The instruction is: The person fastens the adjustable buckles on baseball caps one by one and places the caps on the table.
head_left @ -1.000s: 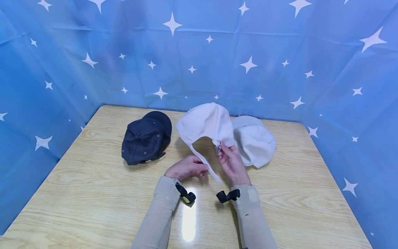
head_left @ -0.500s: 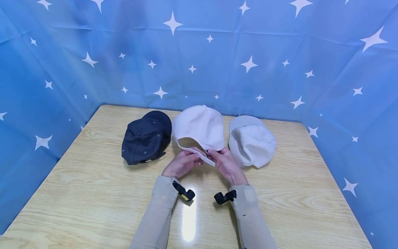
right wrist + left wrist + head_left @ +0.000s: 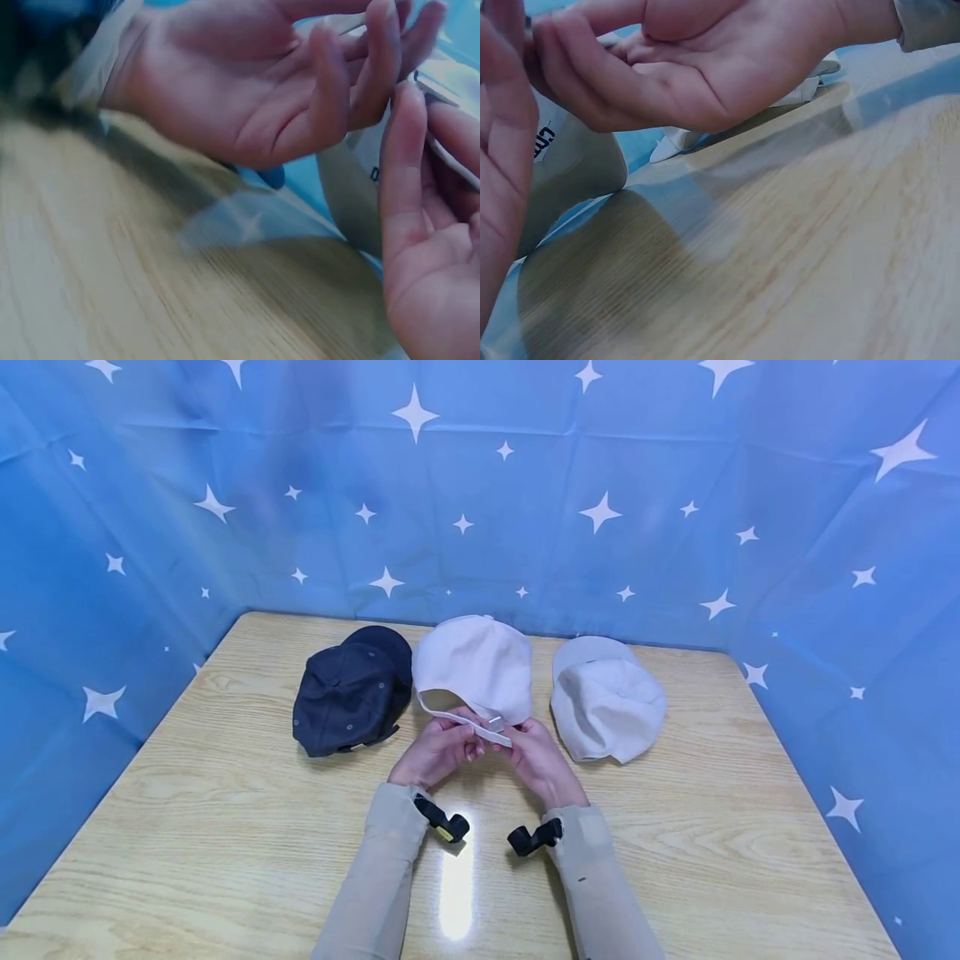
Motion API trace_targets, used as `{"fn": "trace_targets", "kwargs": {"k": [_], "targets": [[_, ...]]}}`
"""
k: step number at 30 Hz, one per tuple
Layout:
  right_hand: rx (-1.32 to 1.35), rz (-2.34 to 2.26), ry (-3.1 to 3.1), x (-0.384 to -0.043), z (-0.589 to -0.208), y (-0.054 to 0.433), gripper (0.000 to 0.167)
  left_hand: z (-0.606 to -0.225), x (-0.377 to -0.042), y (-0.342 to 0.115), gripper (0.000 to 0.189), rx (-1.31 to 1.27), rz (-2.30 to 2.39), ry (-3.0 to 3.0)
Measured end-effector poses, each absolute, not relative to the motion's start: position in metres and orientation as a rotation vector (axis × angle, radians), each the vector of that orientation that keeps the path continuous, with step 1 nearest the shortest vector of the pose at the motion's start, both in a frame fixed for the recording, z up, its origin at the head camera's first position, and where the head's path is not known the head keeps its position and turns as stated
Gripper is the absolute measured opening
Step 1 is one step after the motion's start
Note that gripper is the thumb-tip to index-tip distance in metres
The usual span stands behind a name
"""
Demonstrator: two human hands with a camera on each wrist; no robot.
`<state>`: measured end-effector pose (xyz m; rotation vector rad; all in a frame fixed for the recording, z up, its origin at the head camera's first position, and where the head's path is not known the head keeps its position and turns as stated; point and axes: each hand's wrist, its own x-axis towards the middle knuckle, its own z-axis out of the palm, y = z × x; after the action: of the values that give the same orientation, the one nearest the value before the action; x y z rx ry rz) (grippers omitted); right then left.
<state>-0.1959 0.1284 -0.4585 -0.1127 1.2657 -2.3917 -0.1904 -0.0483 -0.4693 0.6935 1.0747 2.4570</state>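
A white baseball cap (image 3: pixel 476 660) is held up at the middle of the table, its back opening toward me. My left hand (image 3: pixel 435 753) pinches the cap's back strap (image 3: pixel 491 735) between thumb and fingers. From the other side my right hand (image 3: pixel 543 762) grips the strap end beside a small metal buckle (image 3: pixel 496 724). In the left wrist view, my right hand (image 3: pixel 735 75) shows its palm with bent fingers. The right wrist view has my left hand (image 3: pixel 217 90) with fingers curled near the strap. Part of the buckle is hidden by fingers.
A dark navy cap (image 3: pixel 345 693) lies on the wooden table (image 3: pixel 225 827) to the left. Another off-white cap (image 3: pixel 611 706) lies to the right. A blue curtain with white stars (image 3: pixel 487 560) stands behind the table and along both sides.
The cap has shifted down and left. My right hand has moved left toward my left hand, and the loose strap end now lies at the buckle between both hands.
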Motion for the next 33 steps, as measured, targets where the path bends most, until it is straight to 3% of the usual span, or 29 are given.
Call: {"fn": "trace_targets", "kwargs": {"k": [16,33], "targets": [[-0.115,-2.574,0.729,-0.1943,-0.4599,0.1302,0.008,-0.4722,-0.1961,-0.0494,0.009,0.504,2.662,0.973],[-0.145,-2.594,0.715,-0.1958,-0.4561,0.1330,0.012,-0.4679,-0.1968,-0.0472,0.012,0.308,2.680,1.129]]}}
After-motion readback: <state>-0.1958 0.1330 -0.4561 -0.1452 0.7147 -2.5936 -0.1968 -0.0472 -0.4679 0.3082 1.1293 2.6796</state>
